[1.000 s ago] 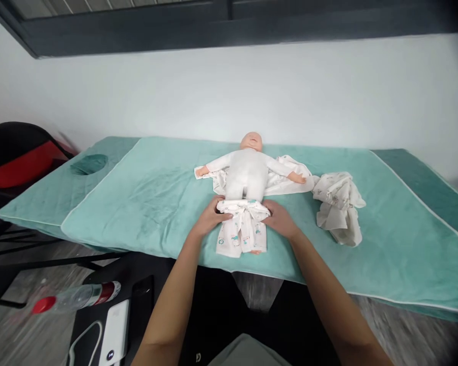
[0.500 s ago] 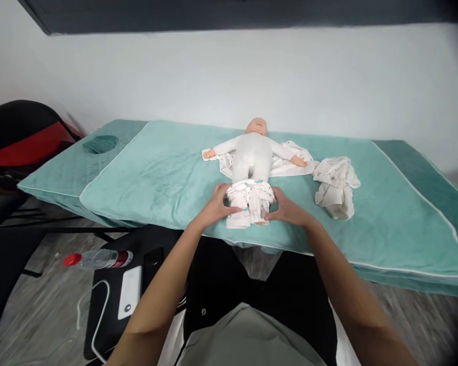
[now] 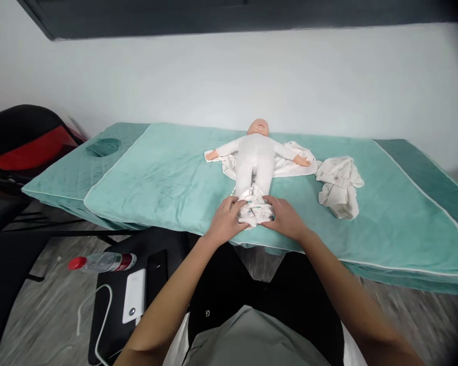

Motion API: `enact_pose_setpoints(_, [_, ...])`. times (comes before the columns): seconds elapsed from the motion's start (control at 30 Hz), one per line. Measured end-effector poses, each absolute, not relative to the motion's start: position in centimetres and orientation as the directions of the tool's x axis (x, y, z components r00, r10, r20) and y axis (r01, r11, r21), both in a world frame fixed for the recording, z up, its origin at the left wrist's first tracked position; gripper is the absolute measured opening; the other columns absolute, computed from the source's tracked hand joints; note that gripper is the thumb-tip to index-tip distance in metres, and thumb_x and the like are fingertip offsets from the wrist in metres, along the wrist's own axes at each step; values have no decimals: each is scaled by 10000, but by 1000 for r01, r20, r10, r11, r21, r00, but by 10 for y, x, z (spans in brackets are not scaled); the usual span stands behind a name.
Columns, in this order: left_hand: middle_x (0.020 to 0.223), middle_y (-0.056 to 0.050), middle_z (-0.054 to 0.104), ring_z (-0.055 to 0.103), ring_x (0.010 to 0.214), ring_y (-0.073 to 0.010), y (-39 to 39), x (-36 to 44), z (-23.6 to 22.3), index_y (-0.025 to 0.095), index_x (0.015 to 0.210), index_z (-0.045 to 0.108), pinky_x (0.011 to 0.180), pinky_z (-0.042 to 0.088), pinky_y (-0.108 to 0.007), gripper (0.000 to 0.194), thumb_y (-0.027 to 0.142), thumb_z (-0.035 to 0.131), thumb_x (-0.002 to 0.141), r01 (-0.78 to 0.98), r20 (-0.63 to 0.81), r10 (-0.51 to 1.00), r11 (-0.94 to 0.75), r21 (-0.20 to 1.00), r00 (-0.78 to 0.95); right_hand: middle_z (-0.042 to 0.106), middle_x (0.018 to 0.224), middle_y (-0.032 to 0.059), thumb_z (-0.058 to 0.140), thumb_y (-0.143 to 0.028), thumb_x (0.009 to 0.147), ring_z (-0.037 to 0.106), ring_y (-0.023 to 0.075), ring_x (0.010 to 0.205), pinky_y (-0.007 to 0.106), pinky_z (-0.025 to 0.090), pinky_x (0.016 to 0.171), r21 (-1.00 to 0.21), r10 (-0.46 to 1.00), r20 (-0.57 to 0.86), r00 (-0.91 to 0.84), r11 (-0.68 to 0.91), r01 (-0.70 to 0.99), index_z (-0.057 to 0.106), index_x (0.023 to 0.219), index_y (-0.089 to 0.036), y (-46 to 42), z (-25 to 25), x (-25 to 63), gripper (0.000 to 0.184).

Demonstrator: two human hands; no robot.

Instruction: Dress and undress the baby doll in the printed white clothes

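A baby doll [image 3: 255,152] with a white cloth body lies on its back on the green bed [image 3: 168,173], its head toward the wall and legs toward me. White printed baby pants [image 3: 255,207] are bunched around its lower legs; the feet are hidden. On the left side of the pants, my left hand [image 3: 228,218] grips the fabric between thumb and fingers. My right hand [image 3: 284,217] grips the opposite side the same way. Under the doll's arms and back a white printed garment [image 3: 290,165] is spread out.
A crumpled white garment [image 3: 339,185] lies to the right on the bed. At lower left, a black seat [image 3: 110,320] carries a red-capped bottle [image 3: 107,262], a white power bank [image 3: 134,295] with a cable, and a dark phone [image 3: 157,267]. A red-and-black chair [image 3: 34,147] stands farther left.
Both hands have drawn the pants down the doll's legs toward me, bunching them tighter. More of the white legs shows now. The doll's body stays in place.
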State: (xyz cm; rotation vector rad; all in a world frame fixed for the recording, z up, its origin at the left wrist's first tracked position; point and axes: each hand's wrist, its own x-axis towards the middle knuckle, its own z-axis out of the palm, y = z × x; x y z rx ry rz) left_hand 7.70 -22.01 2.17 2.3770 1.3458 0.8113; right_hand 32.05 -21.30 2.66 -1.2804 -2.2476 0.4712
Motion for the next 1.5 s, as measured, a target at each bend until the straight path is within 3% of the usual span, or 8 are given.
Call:
enact_pose_setpoints(0.23, [1070,-51,634,615,981,-260,-246,75,25,250,1045,527,866,477,-407,241,206,593,817,675,195,933,-354,647,302,637,1261,113,528,-114,805,608,292,1112,409,427,964,-473,813,214,-542,571,671,576,1263,-201,-237,39,323,469])
enact_pose_setpoints(0.37, [1076,-15,651,625,969,-232,-240,65,58,260,1027,523,849,483,-357,309,173,614,745,569,-3,917,-246,785,400,687,1145,53,640,-212,798,635,279,1004,364,463,862,-637,743,14,-669,523,567,594,1271,-263,-239,71,331,479])
enact_pose_setpoints(0.5, [1113,-25,657,621,986,-226,-209,52,116,248,1116,611,837,488,-318,446,190,680,679,469,-139,698,-307,828,703,681,1198,13,841,-373,645,637,272,1046,318,493,846,-865,561,-191,-805,292,409,610,1305,-296,-216,120,345,704])
enact_pose_setpoints(0.63, [910,5,692,646,799,-221,-183,49,167,267,970,720,643,498,-278,518,316,876,478,452,-301,446,-283,846,843,722,1043,32,850,-431,624,678,261,955,298,524,749,-896,431,-346,-834,112,429,738,1105,-242,-190,166,348,528])
enact_pose_setpoints(0.87, [587,15,623,582,537,-187,-139,50,220,247,617,669,486,425,-289,331,401,906,446,485,-230,642,-252,838,731,694,752,11,897,-459,541,645,190,663,275,502,565,-906,513,-273,-814,147,396,729,780,-220,-154,242,348,378])
enact_pose_setpoints(1.13, [780,-30,655,670,754,-211,-99,77,311,134,805,633,681,531,-346,299,203,845,605,367,146,818,-399,840,556,600,699,2,842,-470,699,616,186,748,336,508,667,-824,840,326,-433,478,306,590,705,-187,-88,310,350,379])
enact_pose_setpoints(1.3, [956,-11,582,646,926,-169,-85,102,315,90,906,528,825,487,-334,152,158,641,832,217,538,797,-596,773,275,629,818,-3,822,-359,737,639,192,846,418,542,742,-852,766,377,-521,507,129,613,785,-138,-77,336,330,308])
enact_pose_setpoints(1.5, [1232,-37,526,584,1183,-229,-77,118,301,217,1161,493,914,520,-372,342,299,651,868,69,671,733,-679,731,112,647,841,21,840,-180,693,656,242,909,440,561,785,-859,761,402,-509,506,79,633,838,-122,-73,334,298,259])
